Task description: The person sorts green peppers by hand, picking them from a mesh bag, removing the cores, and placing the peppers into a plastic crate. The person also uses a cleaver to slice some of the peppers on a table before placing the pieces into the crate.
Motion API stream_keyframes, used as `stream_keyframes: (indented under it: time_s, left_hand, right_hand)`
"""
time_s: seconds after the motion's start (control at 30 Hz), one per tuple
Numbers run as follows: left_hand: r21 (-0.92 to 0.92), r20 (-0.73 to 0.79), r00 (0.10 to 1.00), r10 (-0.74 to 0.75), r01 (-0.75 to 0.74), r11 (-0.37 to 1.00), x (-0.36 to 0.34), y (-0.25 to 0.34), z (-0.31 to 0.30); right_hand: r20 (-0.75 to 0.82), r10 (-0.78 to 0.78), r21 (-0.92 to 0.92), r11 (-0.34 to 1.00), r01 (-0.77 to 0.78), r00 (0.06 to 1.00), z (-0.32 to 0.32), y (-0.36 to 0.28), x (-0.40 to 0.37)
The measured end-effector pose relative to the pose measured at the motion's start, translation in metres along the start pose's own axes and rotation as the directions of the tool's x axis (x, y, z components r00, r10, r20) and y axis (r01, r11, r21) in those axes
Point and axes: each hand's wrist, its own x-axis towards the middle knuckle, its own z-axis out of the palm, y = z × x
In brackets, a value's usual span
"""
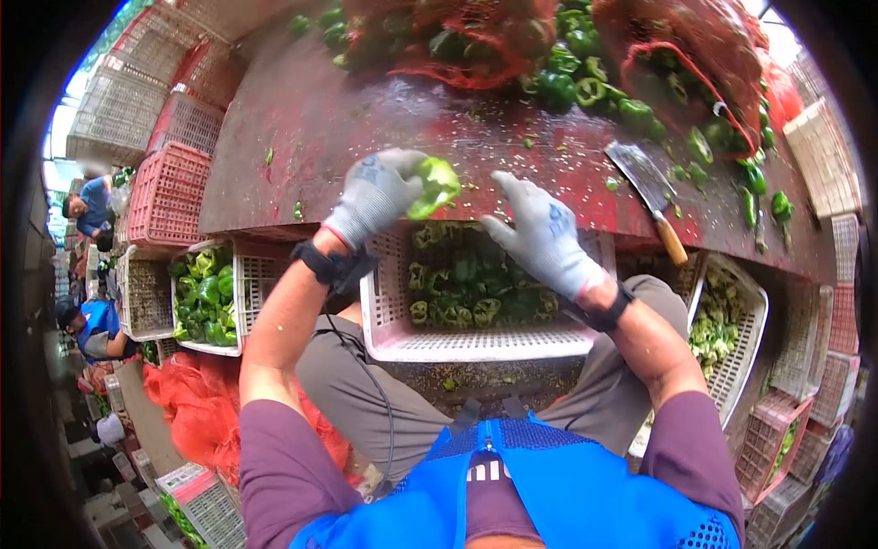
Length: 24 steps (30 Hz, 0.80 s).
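My left hand [380, 190], in a grey work glove, grips a green bell pepper [434, 189] whose pale cut inside shows. It is held above the front edge of the dark, wet table [302, 137]. To the right, my right hand [541, 229], gloved too, has its fingers apart and holds nothing. Below both hands a white plastic crate [485, 348] sits between my knees, with several cut green peppers [476, 288] in it. A cleaver [642, 178] with a wooden handle lies on the table, right of my right hand.
Red mesh sacks [677, 55] of green peppers slump along the table's back. A crate of peppers [208, 297] stands at left, a crate of pale scraps [718, 320] at right. Orange netting [197, 403] lies by my left leg. Two people in blue [96, 325] are at far left.
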Motion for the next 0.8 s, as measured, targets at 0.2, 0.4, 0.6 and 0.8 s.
stream_keyframes:
  time_s: [0.2,0.4,0.6,0.8]
  left_hand:
    - [0.166,0.027,0.995,0.096,-0.099,0.981,-0.042,0.083,0.035]
    - [0.158,0.057,0.991,0.124,-0.131,0.979,-0.049,0.138,0.071]
    - [-0.05,0.003,0.998,0.067,-0.067,0.996,-0.063,0.173,0.107]
    - [-0.712,0.239,0.971,0.03,0.154,0.685,-0.068,0.169,0.12]
  right_hand:
    - [0.11,-0.015,0.121,0.993,0.002,0.994,0.002,0.005,-0.022]
    - [0.132,0.031,0.113,0.992,-0.046,0.991,-0.022,0.033,-0.062]
    - [0.152,0.12,0.191,0.97,-0.149,0.981,-0.029,0.057,-0.097]
    - [0.249,0.139,0.356,0.907,-0.224,0.959,-0.043,0.07,-0.114]
